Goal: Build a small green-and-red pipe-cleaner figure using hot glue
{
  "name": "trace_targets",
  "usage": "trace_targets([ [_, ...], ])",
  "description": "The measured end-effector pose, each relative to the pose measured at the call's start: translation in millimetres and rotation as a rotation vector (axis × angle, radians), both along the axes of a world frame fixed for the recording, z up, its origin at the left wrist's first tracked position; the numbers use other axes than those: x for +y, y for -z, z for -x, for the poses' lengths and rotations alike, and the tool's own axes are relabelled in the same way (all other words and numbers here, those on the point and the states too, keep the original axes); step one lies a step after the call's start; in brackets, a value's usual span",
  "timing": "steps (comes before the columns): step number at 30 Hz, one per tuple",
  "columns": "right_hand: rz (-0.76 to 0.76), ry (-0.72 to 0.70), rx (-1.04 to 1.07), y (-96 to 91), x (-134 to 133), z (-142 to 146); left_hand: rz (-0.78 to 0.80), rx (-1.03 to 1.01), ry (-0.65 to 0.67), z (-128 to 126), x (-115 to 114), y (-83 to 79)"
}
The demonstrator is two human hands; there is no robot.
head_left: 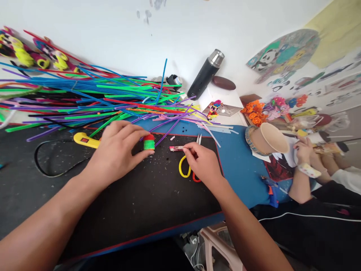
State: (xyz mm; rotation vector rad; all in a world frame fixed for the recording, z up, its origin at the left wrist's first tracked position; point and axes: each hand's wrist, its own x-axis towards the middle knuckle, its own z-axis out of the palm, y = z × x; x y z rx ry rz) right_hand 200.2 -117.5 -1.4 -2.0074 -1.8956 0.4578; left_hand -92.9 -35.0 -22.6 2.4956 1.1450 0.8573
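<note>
My left hand [120, 150] pinches a small coiled roll of fuzzy red and green pipe cleaner [149, 143] between thumb and fingers, just above the black mat [141, 199]. Beside that wrist lies the yellow handle of a glue gun or similar tool [86, 140], partly covered by the hand. My right hand [201, 160] is closed on one end of a slim red-and-white stick-like object [176, 148], whose kind I cannot make out. Scissors with yellow and red handles [184, 167] lie under the right hand, their blades showing beyond the fingers.
A heap of coloured pipe cleaners [84, 94] spreads along the wall. Behind stand a dark flask [204, 75] and a white box [222, 96]. To the right are a paper cup [272, 137], a blue glue gun [272, 192] and another person's hand [304, 150].
</note>
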Motion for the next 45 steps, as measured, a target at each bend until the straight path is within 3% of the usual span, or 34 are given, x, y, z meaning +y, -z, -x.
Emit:
trace_targets([
  [6,0.026,-0.075,0.031,-4.8,7.3,7.2,-0.159,-0.2,-0.455,29.7,13.2,-21.4],
  [10,0.083,-0.213,-0.027,-3.5,12.5,34.7,-0.144,-0.261,-0.614,45.7,22.3,-23.7],
  [15,0.091,-0.318,-0.026,-3.9,18.7,74.0,-0.13,-0.281,-0.646,50.9,24.7,-23.4],
  [21,0.035,-0.621,-0.081,-8.5,34.8,140.9,-0.115,-0.329,-0.697,59.5,23.9,-25.4],
  [30,0.048,-0.587,-0.255,-9.5,82.1,205.2,-0.167,-0.514,-0.73,67.8,31.6,-21.1],
  [36,0.063,-0.576,-0.279,-2.5,88.0,213.3,-0.138,-0.57,-0.712,68.9,28.8,-24.4],
  [45,-0.006,-0.547,-0.296,2.9,54.1,180.5,0.027,-0.664,-0.628,72.4,22.8,-43.0],
])
